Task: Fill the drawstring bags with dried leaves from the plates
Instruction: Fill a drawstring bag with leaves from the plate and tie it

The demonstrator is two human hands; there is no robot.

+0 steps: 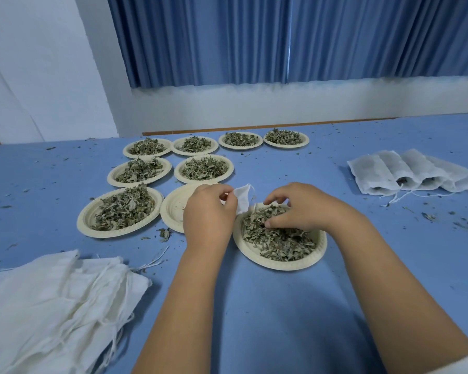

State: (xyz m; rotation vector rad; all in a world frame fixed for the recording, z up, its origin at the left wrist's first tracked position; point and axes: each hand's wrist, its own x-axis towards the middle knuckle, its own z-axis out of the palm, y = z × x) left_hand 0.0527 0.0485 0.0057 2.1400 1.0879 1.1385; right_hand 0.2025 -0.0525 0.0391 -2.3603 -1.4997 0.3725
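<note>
Two bare hands work over the nearest paper plate [255,257] of dried leaves [278,241]; the left hand [208,214] pinches a small drawstring bag [242,199] at its far rim, the right hand [295,209] closes on a clump; holding the mouth wide and low should limit spills

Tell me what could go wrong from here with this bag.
The left hand pinches the small bag by one edge; its mouth may sag shut, so leaves miss it.
The right hand grabs leaves by the rim of the plate; crumbs may spill onto the littered table.
</note>
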